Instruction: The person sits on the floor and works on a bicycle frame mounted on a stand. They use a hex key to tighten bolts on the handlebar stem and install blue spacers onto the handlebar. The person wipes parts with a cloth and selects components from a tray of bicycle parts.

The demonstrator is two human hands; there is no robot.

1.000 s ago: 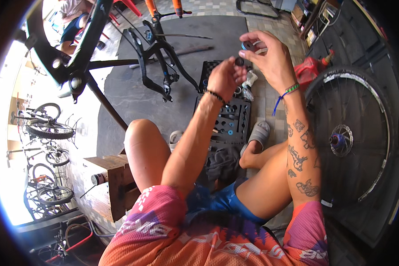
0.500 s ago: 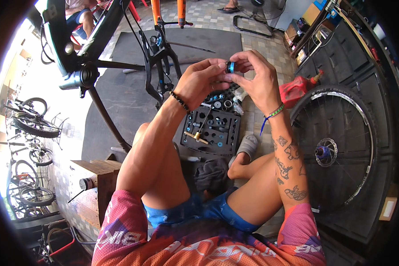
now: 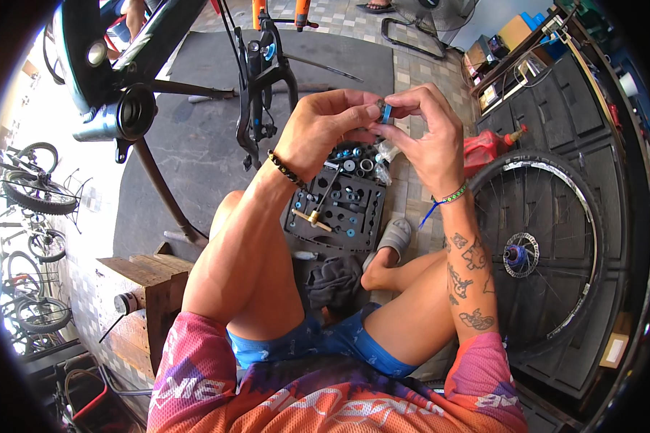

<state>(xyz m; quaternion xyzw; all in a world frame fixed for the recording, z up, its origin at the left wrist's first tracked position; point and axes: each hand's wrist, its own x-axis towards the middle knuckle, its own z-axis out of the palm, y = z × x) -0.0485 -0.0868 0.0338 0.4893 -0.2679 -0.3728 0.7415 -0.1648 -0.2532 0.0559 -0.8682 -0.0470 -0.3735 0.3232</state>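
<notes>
Raised before me, both hands meet at a small blue ring-shaped part (image 3: 387,113) with a darker piece at its left side. My left hand (image 3: 328,130) pinches the dark side between thumb and fingers. Thumb and fingertips of my right hand (image 3: 430,133) grip the blue side. Fingers cover much of the part, so whether it is one piece or two I cannot tell. Below the hands lies an open black tool case (image 3: 372,229) with blue and dark round fittings in cut-outs. A rod with a brass-coloured cross handle (image 3: 313,217) rests across it.
A black bicycle frame (image 3: 144,65) hangs at the upper left, its rear end near my left hand. At right, a wheel (image 3: 588,209) leans by black panels, beside a red jerrycan (image 3: 484,151). A wooden crate (image 3: 141,278) stands left of my leg; dark cloth (image 3: 334,281) lies between my feet.
The blue part has turned a little between my fingers and shifted slightly right. Both hands still grip it. The view has shifted, so the frame and tool case appear displaced.
</notes>
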